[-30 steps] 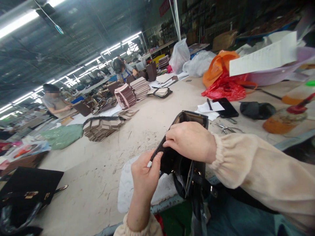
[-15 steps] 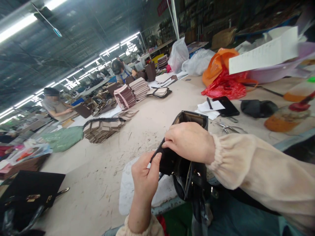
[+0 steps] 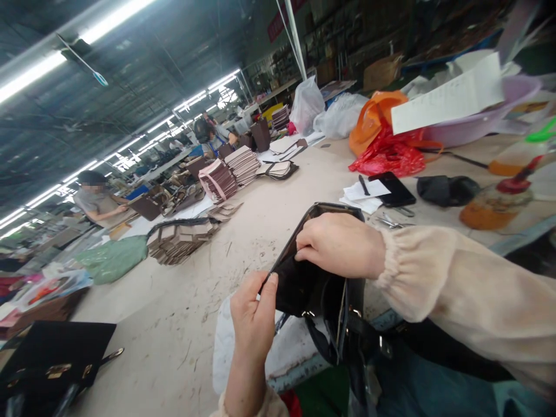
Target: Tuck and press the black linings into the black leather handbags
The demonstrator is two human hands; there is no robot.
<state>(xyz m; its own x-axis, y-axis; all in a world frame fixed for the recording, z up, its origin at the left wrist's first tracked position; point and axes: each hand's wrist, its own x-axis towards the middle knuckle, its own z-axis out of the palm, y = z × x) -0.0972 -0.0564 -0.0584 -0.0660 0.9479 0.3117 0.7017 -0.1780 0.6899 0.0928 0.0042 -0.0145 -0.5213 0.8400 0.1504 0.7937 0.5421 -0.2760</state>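
A black handbag (image 3: 321, 341) with gold-coloured fittings is tilted at the table's near edge, its mouth facing up. My left hand (image 3: 254, 307) pinches the left corner of the bag's upper edge between thumb and fingers. Farther along that same edge, my right hand (image 3: 336, 243) is closed on the rim, its fingertips partly hidden behind the hand. The dark inside of the bag shows between both hands. Under the bag lies a white sheet (image 3: 223, 336).
Another black bag (image 3: 65, 353) lies at left. Stacks of brown pieces (image 3: 182, 237) stand beyond. On the right are scissors (image 3: 388, 221), a phone (image 3: 397, 188), a glue bottle (image 3: 495, 208) and a red plastic bag (image 3: 386, 153). Two people work farther back.
My right hand has shifted slightly along the bag's edge, away from my left hand, which keeps its pinch. The whole view has moved a little.
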